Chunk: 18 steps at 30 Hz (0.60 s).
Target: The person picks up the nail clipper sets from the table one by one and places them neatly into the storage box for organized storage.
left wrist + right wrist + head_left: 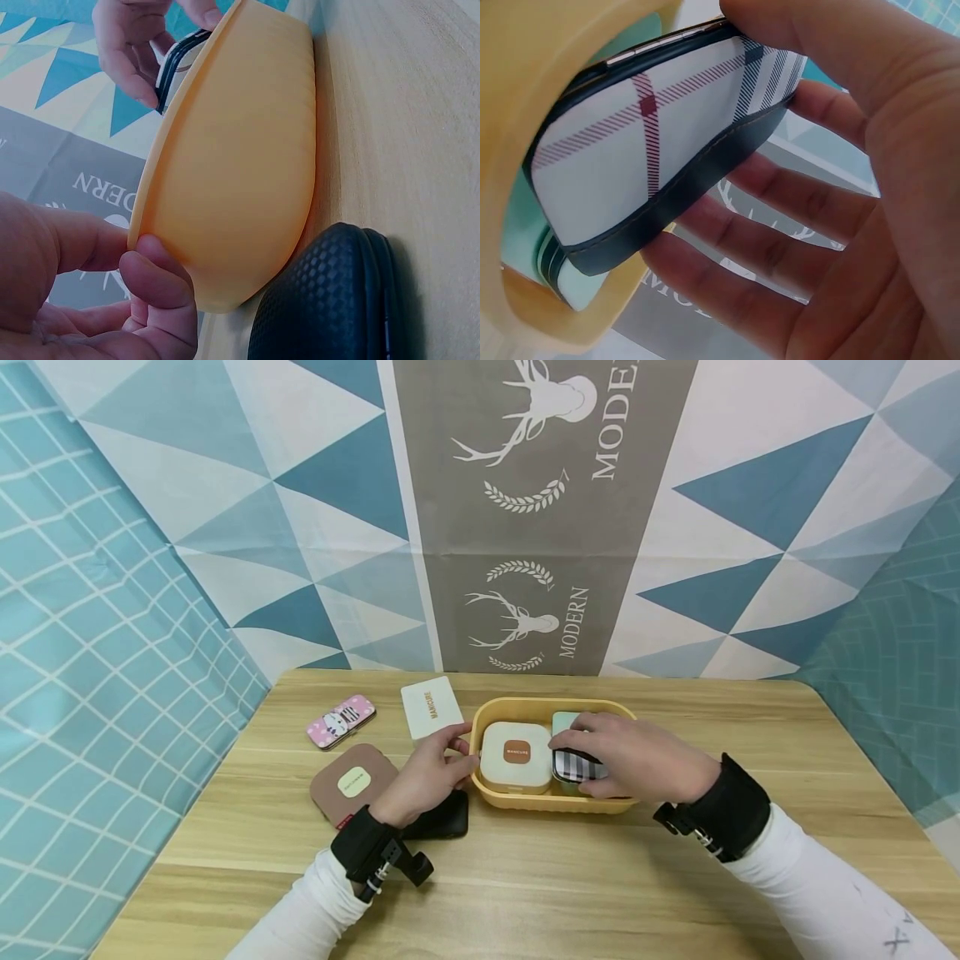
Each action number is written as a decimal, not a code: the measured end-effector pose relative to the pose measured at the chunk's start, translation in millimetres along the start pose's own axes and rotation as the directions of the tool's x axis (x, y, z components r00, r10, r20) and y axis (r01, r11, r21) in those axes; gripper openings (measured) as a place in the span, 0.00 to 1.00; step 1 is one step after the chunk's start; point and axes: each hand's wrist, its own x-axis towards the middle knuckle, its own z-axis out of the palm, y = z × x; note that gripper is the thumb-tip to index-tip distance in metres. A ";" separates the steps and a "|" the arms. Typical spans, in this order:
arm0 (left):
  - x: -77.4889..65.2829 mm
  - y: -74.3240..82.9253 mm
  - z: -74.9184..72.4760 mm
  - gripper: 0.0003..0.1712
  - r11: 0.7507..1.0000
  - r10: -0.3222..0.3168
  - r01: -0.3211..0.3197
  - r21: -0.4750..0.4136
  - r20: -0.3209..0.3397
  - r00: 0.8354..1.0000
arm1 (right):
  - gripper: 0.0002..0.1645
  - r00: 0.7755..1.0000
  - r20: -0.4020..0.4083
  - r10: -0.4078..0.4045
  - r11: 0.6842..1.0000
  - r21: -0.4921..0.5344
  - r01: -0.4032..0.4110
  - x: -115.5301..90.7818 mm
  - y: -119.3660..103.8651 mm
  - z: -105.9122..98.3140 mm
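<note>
A yellow plastic basket (525, 802) stands on the table, and my left hand (427, 777) pinches its left rim between thumb and forefinger. My right hand (637, 758) grips a plaid manicure case (607, 172) with a dark band and a metal-framed edge, tilted over the basket's right side. Beneath the plaid case, a mint-green case (564, 722) shows partly inside the basket. In the left half of the basket sits a cream case (495, 768) with a brown label reading MANICURE. Next to the left hand lies a black textured case (322, 300), close to the basket's outer wall.
Left of the basket, a brown case (330, 781) with a cream label lies partly behind the left hand. Farther back are a pink case (324, 731) with a cartoon figure and a flat white MANICURE case (420, 702). Patterned cloth (360, 568) rises behind the wooden table (540, 893).
</note>
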 end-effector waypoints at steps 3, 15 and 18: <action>0.2 -0.2 0.0 0.33 1.000 0.000 0.000 -0.005 0.000 1.000 | 0.36 1.000 0.020 -0.004 1.000 0.009 0.004 0.7 1.8 1.4; 0.0 -0.6 -0.2 0.34 1.000 0.010 -0.010 -0.013 0.004 1.000 | 0.32 0.997 0.071 0.006 0.998 0.057 -0.010 5.0 6.3 5.8; 0.2 -1.2 -0.6 0.33 1.000 0.010 -0.010 -0.018 0.006 1.000 | 0.32 0.997 0.080 0.007 0.998 0.061 -0.012 6.3 6.6 5.2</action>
